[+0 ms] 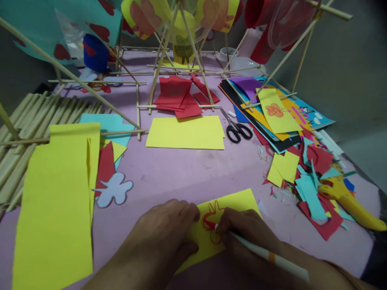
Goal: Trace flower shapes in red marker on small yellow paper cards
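My right hand (244,233) is wrapped round a white felt-tip pen (272,257) with an orange band. The pen's red tip touches a yellow paper piece (238,201) on the table. On that paper is a red-orange outline drawing (211,213) with rounded loops and two points at its top, partly covered by my fingers. My left hand (169,229) rests on the paper's left part, its fingers bent and its thumb apart from them. A pale butterfly-shaped cutout (115,190) lies to the left of my left hand.
Yellow sheets (57,209) and wooden sticks (36,121) lie at left. Ahead are a yellow strip (185,132), red pieces (178,96) and black-handled scissors (237,131). Paper scraps (311,193) and a yellow tool (350,199) lie right. Stick frames (165,52) carry hanging decorations.
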Motion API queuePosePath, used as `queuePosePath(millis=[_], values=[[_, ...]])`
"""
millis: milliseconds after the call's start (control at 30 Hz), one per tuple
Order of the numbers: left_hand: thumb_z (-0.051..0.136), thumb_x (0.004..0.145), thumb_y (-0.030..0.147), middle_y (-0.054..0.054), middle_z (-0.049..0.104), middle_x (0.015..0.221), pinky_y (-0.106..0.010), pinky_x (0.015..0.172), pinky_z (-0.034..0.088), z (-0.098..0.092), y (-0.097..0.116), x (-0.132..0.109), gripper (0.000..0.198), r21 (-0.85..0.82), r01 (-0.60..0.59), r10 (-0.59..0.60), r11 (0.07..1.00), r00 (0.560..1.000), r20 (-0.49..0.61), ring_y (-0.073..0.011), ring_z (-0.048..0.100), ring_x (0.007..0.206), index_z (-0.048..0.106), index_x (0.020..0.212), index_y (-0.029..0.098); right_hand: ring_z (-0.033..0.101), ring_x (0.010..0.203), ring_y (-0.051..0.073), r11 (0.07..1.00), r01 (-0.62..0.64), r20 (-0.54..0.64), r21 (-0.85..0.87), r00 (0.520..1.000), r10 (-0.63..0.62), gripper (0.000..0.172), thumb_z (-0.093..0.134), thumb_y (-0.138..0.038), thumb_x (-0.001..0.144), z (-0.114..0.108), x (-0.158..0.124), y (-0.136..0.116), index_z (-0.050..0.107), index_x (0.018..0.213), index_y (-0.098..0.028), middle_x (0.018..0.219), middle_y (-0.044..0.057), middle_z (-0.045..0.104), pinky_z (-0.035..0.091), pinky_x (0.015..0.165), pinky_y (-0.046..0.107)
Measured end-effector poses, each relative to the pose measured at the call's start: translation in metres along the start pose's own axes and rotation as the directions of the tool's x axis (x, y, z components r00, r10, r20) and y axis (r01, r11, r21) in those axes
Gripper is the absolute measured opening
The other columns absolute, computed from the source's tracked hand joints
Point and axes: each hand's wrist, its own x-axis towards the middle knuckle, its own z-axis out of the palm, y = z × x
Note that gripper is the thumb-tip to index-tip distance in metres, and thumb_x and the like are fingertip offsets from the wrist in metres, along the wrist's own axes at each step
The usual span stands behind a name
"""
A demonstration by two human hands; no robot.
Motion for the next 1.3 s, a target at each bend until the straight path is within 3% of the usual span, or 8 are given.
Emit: queuePosePath(millis=[133, 400, 633, 1067, 1300], values=[[0.057, 0.064, 0.017, 0.002, 0.063, 0.09, -0.029, 0.067, 0.04, 0.0018, -0.001, 0.0, 0.029, -0.006, 0.003, -0.003, 1.0, 1.0, -0.023, -0.0195, 0.057, 0.077, 0.056, 0.092, 0.025, 0.049, 0.045, 0.009, 1.0, 0.0, -0.009, -0.004, 1.0, 0.0, 0.015, 0.041, -0.01, 0.068, 0.0015, -0.0002, 0.0035, 0.052, 0.068, -0.021, 0.057, -0.003, 0.056, 0.033, 0.044, 0.018], [0.059, 0.066, 0.014, -0.001, 0.064, 0.092, -0.033, 0.072, 0.042, -0.0026, -0.0002, 0.0013, 0.03, -0.043, 0.007, -0.006, 0.999, 0.999, 0.046, -0.0218, 0.058, 0.082, 0.058, 0.094, 0.023, 0.05, 0.049, 0.009, 0.999, -0.04, 0.038, 0.037, 0.999, 0.038, 0.014, 0.045, -0.01, 0.07, 0.0012, -0.0016, 0.0074, 0.053, 0.07, -0.021, 0.06, -0.004, 0.058, 0.035, 0.046, 0.018], [0.059, 0.066, 0.013, -0.001, 0.064, 0.093, -0.035, 0.073, 0.043, -0.0042, 0.0023, 0.0011, 0.031, -0.021, 0.024, -0.022, 0.999, 0.998, 0.062, -0.0224, 0.058, 0.084, 0.058, 0.095, 0.023, 0.043, 0.046, 0.009, 0.996, -0.049, 0.059, 0.074, 0.997, 0.045, 0.012, 0.043, -0.011, 0.07, -0.0025, -0.0017, 0.0022, 0.05, 0.067, -0.022, 0.057, -0.004, 0.052, 0.031, 0.043, 0.018], [0.06, 0.066, 0.015, -0.002, 0.064, 0.095, -0.036, 0.075, 0.043, -0.0028, 0.0007, 0.0, 0.032, -0.041, 0.017, -0.015, 0.999, 0.999, 0.049, -0.0236, 0.058, 0.086, 0.057, 0.097, 0.024, 0.045, 0.045, 0.008, 0.999, -0.012, 0.019, 0.05, 1.0, 0.011, 0.017, 0.042, -0.007, 0.066, -0.0026, -0.0019, 0.0021, 0.051, 0.066, -0.021, 0.055, -0.005, 0.051, 0.032, 0.044, 0.017], [0.059, 0.068, 0.018, -0.002, 0.064, 0.096, -0.035, 0.076, 0.044, -0.0025, -0.001, 0.0009, 0.031, -0.038, 0.005, -0.003, 0.999, 0.998, 0.056, -0.0227, 0.058, 0.088, 0.058, 0.098, 0.024, 0.048, 0.045, 0.008, 0.999, -0.028, -0.002, 0.032, 1.0, 0.028, 0.015, 0.042, -0.01, 0.071, -0.0013, -0.001, -0.0003, 0.052, 0.069, -0.021, 0.056, -0.004, 0.056, 0.031, 0.042, 0.018]])
